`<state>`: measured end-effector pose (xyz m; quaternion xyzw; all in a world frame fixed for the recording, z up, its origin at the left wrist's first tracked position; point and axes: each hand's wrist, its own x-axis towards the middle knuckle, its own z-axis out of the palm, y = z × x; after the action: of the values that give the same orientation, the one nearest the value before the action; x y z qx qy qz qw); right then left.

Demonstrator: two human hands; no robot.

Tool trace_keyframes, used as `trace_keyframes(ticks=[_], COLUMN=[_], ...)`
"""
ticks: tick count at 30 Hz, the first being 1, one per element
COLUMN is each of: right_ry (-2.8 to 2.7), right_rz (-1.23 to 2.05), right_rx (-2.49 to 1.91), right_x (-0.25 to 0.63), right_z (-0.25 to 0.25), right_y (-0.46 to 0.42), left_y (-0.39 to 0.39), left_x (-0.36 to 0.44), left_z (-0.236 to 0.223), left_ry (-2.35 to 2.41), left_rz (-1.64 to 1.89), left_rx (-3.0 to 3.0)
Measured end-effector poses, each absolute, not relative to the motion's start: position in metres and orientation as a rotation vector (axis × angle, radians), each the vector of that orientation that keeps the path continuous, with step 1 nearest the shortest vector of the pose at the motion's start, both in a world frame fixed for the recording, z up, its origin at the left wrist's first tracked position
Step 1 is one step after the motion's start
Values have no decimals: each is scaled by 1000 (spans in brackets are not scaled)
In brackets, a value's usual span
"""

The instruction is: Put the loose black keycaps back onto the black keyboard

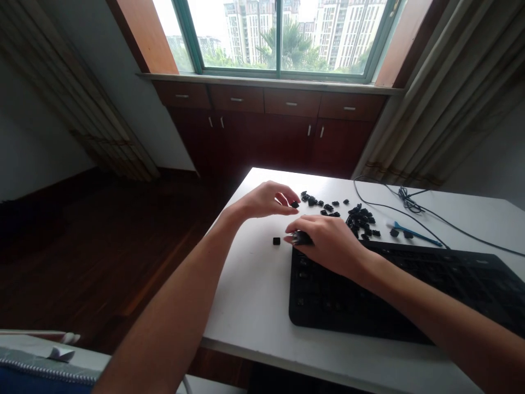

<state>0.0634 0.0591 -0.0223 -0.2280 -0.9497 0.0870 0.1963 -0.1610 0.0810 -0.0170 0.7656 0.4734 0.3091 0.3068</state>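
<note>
Between thumb and fingertips, my left hand (273, 198) pinches a small black keycap (294, 204) just above the white table. My right hand (328, 241) is over the upper left corner of a black keyboard (353, 312). Its fingers curl around a dark object (302, 237) with a paler end, whose kind I cannot make out. A single keycap (276, 241) lies on the table left of the right fingertips. Beyond the right hand, a loose heap of black keycaps (361, 219) is scattered, partly hidden by the wrist.
A blue tool (416, 234) lies behind the keyboard, with a couple of keycaps beside it. A black cable (410, 205) runs coiled across the right of the white table (246, 306). Dark red cabinets (266, 131) stand below the window.
</note>
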Motion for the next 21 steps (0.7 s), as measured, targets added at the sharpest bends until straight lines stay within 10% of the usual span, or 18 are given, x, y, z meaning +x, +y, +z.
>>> trace_keyframes(ticks=[21], right_ry=[-2415], right_rz=[411], right_rx=[-602], right_x=[125], right_z=[-25], right_y=[69], left_y=[65], left_x=[-121], left_z=[-2], left_ry=[949], left_rz=[572], left_rx=[1731])
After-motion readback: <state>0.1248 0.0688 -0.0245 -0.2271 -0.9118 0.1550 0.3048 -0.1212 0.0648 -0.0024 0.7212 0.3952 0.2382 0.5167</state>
